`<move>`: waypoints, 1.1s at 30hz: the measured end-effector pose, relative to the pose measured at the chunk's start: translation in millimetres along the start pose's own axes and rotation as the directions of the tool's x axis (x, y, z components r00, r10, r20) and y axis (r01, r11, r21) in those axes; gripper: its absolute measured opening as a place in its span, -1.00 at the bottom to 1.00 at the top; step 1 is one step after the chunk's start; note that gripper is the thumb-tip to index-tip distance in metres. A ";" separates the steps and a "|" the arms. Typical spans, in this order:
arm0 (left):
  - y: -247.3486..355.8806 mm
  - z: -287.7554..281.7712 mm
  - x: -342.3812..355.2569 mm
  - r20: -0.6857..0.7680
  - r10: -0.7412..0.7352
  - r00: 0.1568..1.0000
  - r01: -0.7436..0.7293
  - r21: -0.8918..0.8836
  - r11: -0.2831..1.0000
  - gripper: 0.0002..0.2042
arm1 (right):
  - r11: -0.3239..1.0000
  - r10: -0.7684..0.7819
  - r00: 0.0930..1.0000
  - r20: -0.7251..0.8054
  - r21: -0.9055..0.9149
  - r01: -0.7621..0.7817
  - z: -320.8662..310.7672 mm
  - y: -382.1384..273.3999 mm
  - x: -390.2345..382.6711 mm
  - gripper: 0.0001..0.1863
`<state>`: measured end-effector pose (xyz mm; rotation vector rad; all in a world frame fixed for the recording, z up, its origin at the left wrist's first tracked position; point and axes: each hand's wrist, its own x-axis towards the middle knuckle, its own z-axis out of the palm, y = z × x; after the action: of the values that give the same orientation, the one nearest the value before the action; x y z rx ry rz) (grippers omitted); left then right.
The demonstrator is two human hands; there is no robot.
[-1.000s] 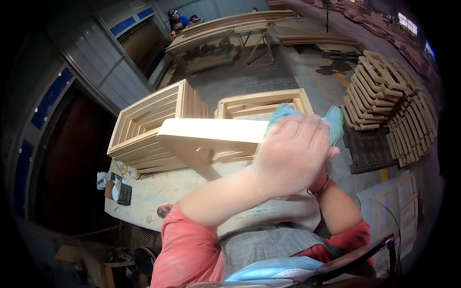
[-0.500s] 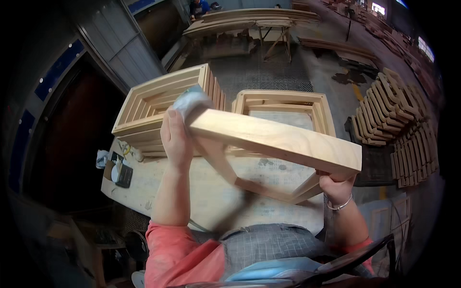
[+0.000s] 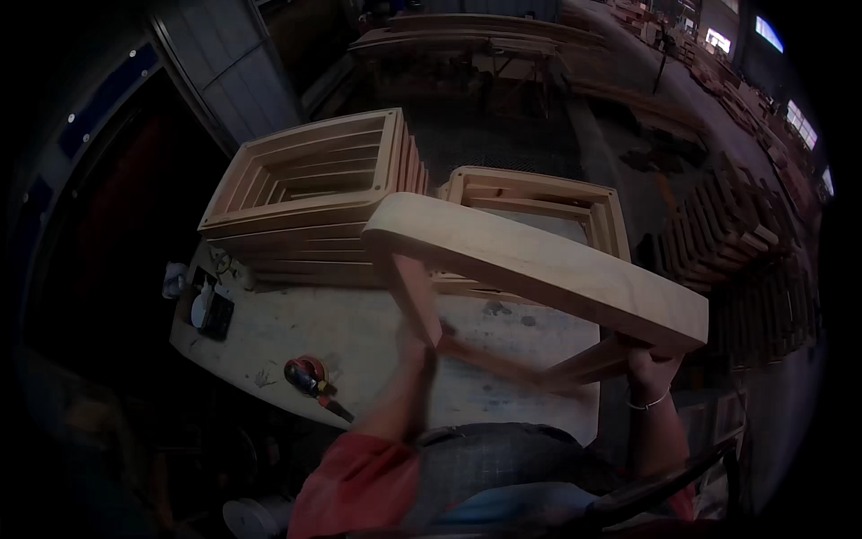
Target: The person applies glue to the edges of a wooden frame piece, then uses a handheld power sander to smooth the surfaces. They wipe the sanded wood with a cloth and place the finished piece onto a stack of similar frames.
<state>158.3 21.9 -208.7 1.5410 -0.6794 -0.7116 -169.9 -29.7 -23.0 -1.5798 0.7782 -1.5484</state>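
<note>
A pale wooden frame (image 3: pixel 539 256) with rounded corners is held up and tilted over the work table, its broad upper bar towards me. My right hand (image 3: pixel 654 370), a bracelet at its wrist, is closed round the right end of the frame. My left hand (image 3: pixel 416 349) is at the frame's lower left corner; its fingers are blurred and partly hidden by the wood, so their grip does not show. On the table (image 3: pixel 260 328), left of my left forearm, lies a red and black power sander (image 3: pixel 310 375).
A tall stack of wooden frames (image 3: pixel 301 193) stands at the table's far left, a lower stack (image 3: pixel 539 184) beside it. A dark box (image 3: pixel 215 314) with small items sits at the left edge. Stacked wooden parts (image 3: pixel 718 225) stand right, and boards (image 3: pixel 485 31) lie at the back.
My left hand has moved down from the frame's upper left corner to its lower left one. The white cloth there is out of sight. The sander has come into view, and the picture is darker.
</note>
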 end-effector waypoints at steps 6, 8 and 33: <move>-39.4 -26.6 10.8 -0.022 -0.061 0.998 0.064 0.246 0.967 -0.68 | 0.996 0.089 0.991 -0.101 0.014 -0.088 -21.9 42.5 -35.1 -0.22; -94.8 -60.9 25.7 -0.063 -0.061 0.996 0.077 0.294 0.953 -0.61 | 0.985 0.165 0.986 -0.035 0.057 -0.163 -15.1 64.8 -55.3 -0.19; 12.6 -44.5 -71.0 0.691 0.112 0.714 0.515 -0.626 0.585 -0.54 | 0.858 0.410 0.833 0.370 -0.466 -0.216 101.9 -110.3 68.4 -0.46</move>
<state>147.2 103.7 -189.6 0.4615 -0.5474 -1.5797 -74.0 -20.4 110.9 -1.8970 1.0703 -0.7428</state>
